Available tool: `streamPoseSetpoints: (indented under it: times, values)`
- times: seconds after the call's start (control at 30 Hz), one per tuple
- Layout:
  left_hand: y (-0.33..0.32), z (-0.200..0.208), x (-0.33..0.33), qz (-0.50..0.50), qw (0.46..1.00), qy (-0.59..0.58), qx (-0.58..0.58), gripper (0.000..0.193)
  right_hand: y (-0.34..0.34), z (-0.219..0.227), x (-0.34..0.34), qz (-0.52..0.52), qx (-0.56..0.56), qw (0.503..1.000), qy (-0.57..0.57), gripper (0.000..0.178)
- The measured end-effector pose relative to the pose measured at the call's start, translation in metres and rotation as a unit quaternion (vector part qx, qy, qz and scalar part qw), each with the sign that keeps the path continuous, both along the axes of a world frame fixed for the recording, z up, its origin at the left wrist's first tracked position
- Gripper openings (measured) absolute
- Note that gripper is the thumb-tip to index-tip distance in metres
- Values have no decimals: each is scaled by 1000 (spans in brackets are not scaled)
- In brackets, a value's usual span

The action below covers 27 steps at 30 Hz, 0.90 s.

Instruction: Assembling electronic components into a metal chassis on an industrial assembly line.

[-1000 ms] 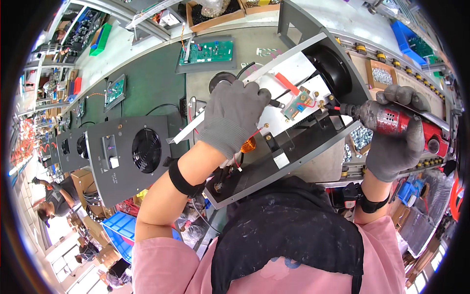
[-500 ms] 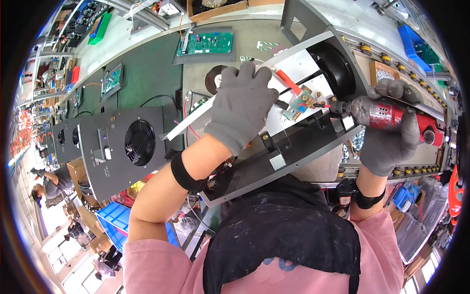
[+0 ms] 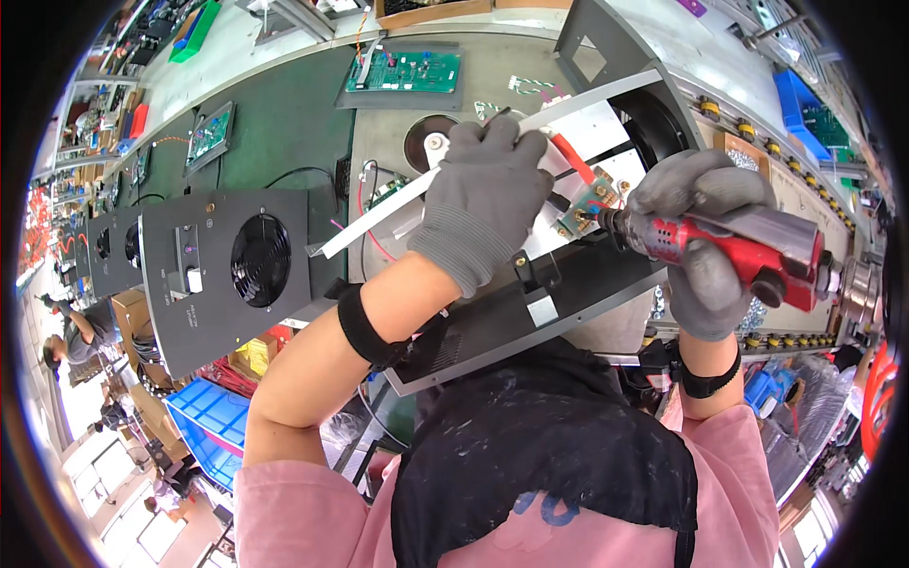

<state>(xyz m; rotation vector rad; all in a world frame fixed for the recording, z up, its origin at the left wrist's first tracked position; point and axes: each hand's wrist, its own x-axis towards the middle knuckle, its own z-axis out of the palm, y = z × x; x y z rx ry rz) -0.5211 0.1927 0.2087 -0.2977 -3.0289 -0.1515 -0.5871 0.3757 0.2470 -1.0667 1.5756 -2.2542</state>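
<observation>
A dark grey metal chassis (image 3: 568, 293) lies slanted across the bench before me, with a pale metal plate (image 3: 597, 123) and a round black part (image 3: 653, 128) inside it. My left hand (image 3: 488, 194), in a grey glove, is closed over the plate's long edge. In my gloved right hand (image 3: 705, 189) is a red power screwdriver (image 3: 772, 260), held almost level with its nose pointing left. Its tip meets the right side of a small green circuit board (image 3: 576, 220) on the plate; the exact contact point is hidden. A red sleeved lead (image 3: 571, 156) runs beside that board.
To the left stands a dark panel with a fan (image 3: 260, 265). A larger green circuit board (image 3: 412, 71) lies at the back. Rollers (image 3: 745, 130) line the right side near a wooden box of screws (image 3: 743, 150) and a blue bin (image 3: 805, 114). A blue crate (image 3: 204, 421) is lower left.
My right hand has carried the screwdriver left, bringing its nose closer over the small circuit board. My left hand keeps its hold on the plate edge. The whole view has shifted slightly.
</observation>
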Motion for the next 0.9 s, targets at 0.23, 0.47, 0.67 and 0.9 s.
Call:
streamPoseSetpoints:
  times: [0.23, 0.47, 0.67, 0.9]
  values:
    - [3, -7, 6, 14, 1000, -5, 2, 15, -15, 11, -2, 38, 139, 984, 107, 26]
    - [9, -21, 5, 55, 998, 5, 21, 11, -30, 21, 8, 20, 128, 991, 30, 15]
    - [-11, 4, -21, -70, 993, -98, 2, 18, -24, 8, 10, 64, 70, 995, -21, 20]
    - [-20, -14, -19, -73, 992, 43, 91, 63, -23, 7, 9, 53, 93, 994, 11, 18]
